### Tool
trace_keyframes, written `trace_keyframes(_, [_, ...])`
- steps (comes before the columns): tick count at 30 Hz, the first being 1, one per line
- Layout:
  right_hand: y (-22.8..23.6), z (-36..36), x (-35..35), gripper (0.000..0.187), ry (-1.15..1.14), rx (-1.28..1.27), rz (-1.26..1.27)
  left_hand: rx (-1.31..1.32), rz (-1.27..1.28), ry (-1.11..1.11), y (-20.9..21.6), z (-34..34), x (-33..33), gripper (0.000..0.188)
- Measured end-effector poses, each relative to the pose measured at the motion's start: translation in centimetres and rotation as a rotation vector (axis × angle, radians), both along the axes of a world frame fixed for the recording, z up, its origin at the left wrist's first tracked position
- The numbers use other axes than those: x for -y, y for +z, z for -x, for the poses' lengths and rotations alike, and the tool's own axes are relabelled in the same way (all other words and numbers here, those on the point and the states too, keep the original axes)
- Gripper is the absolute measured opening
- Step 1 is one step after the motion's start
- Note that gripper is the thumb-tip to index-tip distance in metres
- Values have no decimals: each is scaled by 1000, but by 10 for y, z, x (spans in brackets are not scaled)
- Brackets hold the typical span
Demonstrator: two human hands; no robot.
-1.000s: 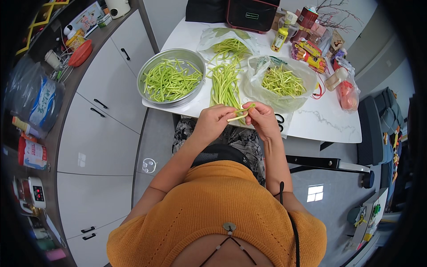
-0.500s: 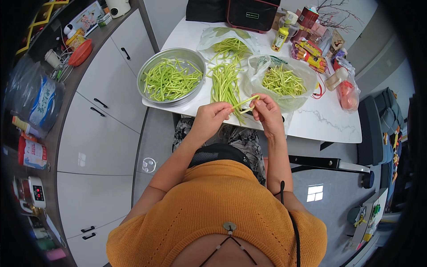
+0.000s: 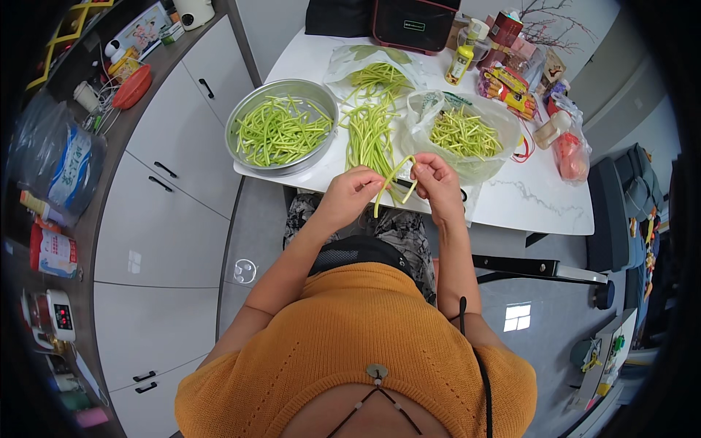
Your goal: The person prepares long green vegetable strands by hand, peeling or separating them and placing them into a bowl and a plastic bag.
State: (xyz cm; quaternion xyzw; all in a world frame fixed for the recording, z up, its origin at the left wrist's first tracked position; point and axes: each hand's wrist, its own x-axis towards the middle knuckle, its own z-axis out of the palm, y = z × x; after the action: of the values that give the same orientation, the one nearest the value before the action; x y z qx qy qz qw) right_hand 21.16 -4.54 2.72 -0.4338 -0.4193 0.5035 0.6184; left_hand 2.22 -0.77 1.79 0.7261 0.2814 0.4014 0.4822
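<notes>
A long green bean [image 3: 394, 181] is bent into an arch between my two hands at the near edge of the white table [image 3: 540, 197]. My left hand [image 3: 350, 193] pinches its left end, which hangs down. My right hand [image 3: 436, 179] grips the other end. Just beyond my hands lies a loose pile of whole green beans [image 3: 369, 131]. To the left stands a round metal basin [image 3: 252, 102] full of cut bean pieces. To the right, a clear plastic bag [image 3: 467, 135] holds more bean pieces.
Another bag of beans [image 3: 372, 73] lies farther back. A yellow bottle [image 3: 461, 62], snack packets and a dark red case [image 3: 416, 22] crowd the table's far side. White cabinets [image 3: 168, 190] run along the left. A black chair [image 3: 540, 270] stands at my right.
My hands have lifted the bean a little and bent it into an arch; its left end now hangs down from my left hand.
</notes>
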Motion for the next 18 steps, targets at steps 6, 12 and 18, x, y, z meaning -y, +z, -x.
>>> trace_keyframes(6, [2, 2, 0, 11, -6, -14, 53, 78, -58, 8, 0, -2, 0, 12])
trace_keyframes(12, [-3, 8, 1, 10, 35, 23, 107, 236, 164, 29, 7, -2, 6, 19])
trace_keyframes(18, [-15, 17, 4, 11, 248, 209, 116, 273, -57, 51, 6, 4, -2, 16])
